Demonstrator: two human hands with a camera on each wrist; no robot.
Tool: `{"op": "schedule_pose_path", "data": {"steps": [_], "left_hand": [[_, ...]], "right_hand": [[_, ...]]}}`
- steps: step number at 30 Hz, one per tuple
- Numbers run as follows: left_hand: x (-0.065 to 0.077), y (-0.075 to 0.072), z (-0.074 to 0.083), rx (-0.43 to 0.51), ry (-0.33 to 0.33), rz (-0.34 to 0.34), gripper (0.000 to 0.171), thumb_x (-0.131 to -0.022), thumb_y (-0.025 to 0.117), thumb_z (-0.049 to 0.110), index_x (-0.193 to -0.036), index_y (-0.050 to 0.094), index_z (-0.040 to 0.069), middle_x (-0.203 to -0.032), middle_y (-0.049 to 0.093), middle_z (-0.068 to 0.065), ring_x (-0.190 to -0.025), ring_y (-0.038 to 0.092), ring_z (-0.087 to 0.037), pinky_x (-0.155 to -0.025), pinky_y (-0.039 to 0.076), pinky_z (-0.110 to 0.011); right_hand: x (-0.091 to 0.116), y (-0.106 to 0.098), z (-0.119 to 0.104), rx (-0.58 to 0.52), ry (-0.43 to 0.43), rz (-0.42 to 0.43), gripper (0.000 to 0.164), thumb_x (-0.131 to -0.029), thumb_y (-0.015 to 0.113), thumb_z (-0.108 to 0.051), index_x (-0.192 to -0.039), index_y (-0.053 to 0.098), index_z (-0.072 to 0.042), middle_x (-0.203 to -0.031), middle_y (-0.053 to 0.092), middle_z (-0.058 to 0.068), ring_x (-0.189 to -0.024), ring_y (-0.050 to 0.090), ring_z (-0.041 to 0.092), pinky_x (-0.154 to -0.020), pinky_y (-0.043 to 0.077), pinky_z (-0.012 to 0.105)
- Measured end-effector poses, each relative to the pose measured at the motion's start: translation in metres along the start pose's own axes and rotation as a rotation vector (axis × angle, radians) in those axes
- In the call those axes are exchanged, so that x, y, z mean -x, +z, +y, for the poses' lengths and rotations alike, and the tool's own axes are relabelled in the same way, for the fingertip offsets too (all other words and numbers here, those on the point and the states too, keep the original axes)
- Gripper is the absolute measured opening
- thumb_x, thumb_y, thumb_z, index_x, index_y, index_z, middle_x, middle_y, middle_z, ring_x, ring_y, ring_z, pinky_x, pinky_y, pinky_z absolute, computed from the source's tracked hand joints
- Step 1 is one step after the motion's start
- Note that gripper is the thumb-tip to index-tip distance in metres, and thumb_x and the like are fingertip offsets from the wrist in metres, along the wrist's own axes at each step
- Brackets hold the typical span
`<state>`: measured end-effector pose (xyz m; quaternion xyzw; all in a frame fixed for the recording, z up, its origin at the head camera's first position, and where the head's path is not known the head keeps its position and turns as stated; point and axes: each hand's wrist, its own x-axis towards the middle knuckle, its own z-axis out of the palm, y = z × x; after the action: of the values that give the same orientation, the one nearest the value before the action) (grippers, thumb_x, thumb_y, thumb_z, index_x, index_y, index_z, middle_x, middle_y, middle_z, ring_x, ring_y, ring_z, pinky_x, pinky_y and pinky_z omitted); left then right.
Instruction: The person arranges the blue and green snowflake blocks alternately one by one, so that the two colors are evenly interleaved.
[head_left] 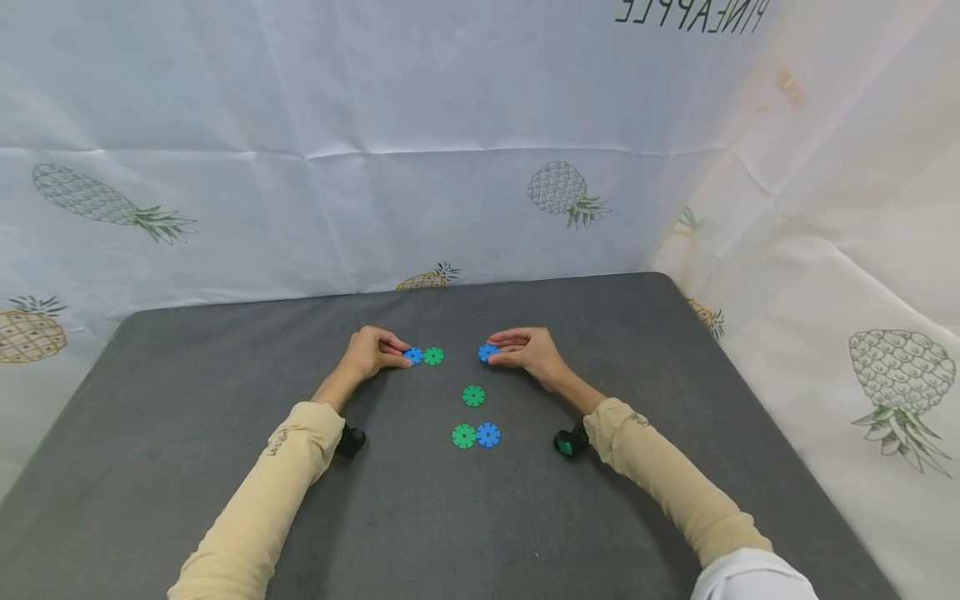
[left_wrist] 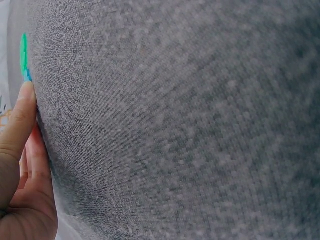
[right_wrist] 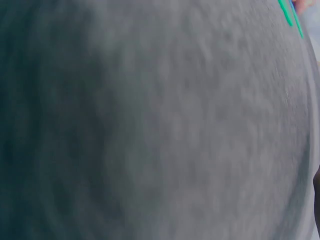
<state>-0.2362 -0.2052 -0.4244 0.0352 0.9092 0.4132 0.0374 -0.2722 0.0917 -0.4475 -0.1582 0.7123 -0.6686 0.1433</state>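
At the far side of the table, my left hand [head_left: 370, 352] pinches a blue notched disc [head_left: 413, 356] between thumb and fingers. Its right edge meets a green notched disc [head_left: 433, 357]. The left wrist view shows the thumb [left_wrist: 25, 107] on a thin blue edge, with the green disc [left_wrist: 23, 52] just beyond. Across a gap to the right, my right hand [head_left: 531, 353] pinches another blue disc [head_left: 487, 353], its right part covered by the fingers. In the right wrist view, green discs [right_wrist: 286, 12] appear edge-on at the top right corner.
Nearer on the grey table [head_left: 420, 525] lies a single green disc [head_left: 473, 396]. Below it, a green disc [head_left: 464, 436] and a blue disc [head_left: 488, 435] sit side by side. White pineapple-print cloth [head_left: 420, 208] hangs behind the table and along its right.
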Motion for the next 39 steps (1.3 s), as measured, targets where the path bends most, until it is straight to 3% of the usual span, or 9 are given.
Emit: {"op": "schedule_pose_path", "data": {"steps": [6, 16, 26, 39], "left_hand": [[0.000, 0.000, 0.000, 0.002, -0.003, 0.004, 0.021, -0.076, 0.080, 0.004, -0.095, 0.074, -0.005, -0.086, 0.073, -0.015, -0.080, 0.070, -0.024, -0.077, 0.054, -0.038], [-0.001, 0.000, 0.000, -0.006, -0.007, 0.006, 0.021, -0.076, 0.081, 0.005, -0.095, 0.075, -0.003, -0.084, 0.073, -0.013, -0.076, 0.069, -0.018, -0.078, 0.054, -0.038], [0.001, -0.001, 0.002, 0.004, 0.004, 0.001, 0.021, -0.077, 0.079, 0.003, -0.095, 0.074, -0.006, -0.087, 0.073, -0.017, -0.081, 0.070, -0.027, -0.080, 0.053, -0.040], [0.000, 0.000, 0.001, 0.005, 0.006, -0.001, 0.021, -0.077, 0.079, 0.003, -0.095, 0.074, -0.006, -0.086, 0.073, -0.016, -0.081, 0.070, -0.027, -0.079, 0.054, -0.040]], "right_hand": [[-0.002, 0.013, 0.000, -0.021, 0.007, 0.052, 0.039, -0.074, 0.075, 0.011, -0.112, 0.065, 0.012, -0.107, 0.068, 0.024, -0.084, 0.070, 0.014, -0.077, 0.056, 0.033], [-0.008, 0.030, -0.004, -0.032, 0.012, 0.097, 0.039, -0.073, 0.077, 0.009, -0.111, 0.066, 0.010, -0.106, 0.068, 0.024, -0.084, 0.070, 0.014, -0.078, 0.055, 0.032], [-0.013, 0.043, -0.004, -0.031, 0.077, 0.136, 0.038, -0.073, 0.077, 0.009, -0.110, 0.067, 0.009, -0.105, 0.069, 0.021, -0.088, 0.071, 0.022, -0.077, 0.056, 0.033], [-0.018, 0.054, -0.007, 0.092, 0.082, 0.133, 0.038, -0.072, 0.080, 0.003, -0.109, 0.069, 0.005, -0.106, 0.070, 0.019, -0.089, 0.070, 0.024, -0.075, 0.056, 0.031]]}}
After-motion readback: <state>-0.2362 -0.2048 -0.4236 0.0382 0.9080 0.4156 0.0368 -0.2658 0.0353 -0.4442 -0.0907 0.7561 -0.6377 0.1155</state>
